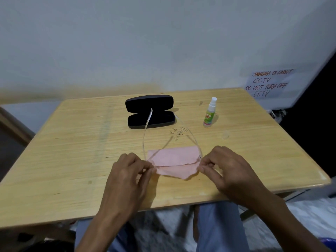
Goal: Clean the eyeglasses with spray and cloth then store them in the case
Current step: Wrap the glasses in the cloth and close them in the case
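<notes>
- Low in the frame, the left hand [131,170] and the right hand [223,164] each pinch one front corner of the clear-framed eyeglasses [145,135], fingertips closed on the frame — probably so the lenses stay free of fingerprints.
- The eyeglasses sit at mid-frame with both temples open and pointing away from the person; I cannot tell whether the front rests on the cloth or hovers just over it.
- The pink cloth [172,157] lies under the glasses' front, partly folded, near the table's [72,142] close edge — within easy reach for wiping.
- Further up, faint handwriting marks the tabletop; I cannot read it reliably.
- The black case [151,113] stands open at upper centre, ready to take the glasses.
- To its right, the spray bottle [210,113] stands upright, its green label too small to read.
- At upper right, a paper sign [269,84] reads "JANGAN DI CABUT CCTV / DO NOT TURN OFF CCTV".
</notes>
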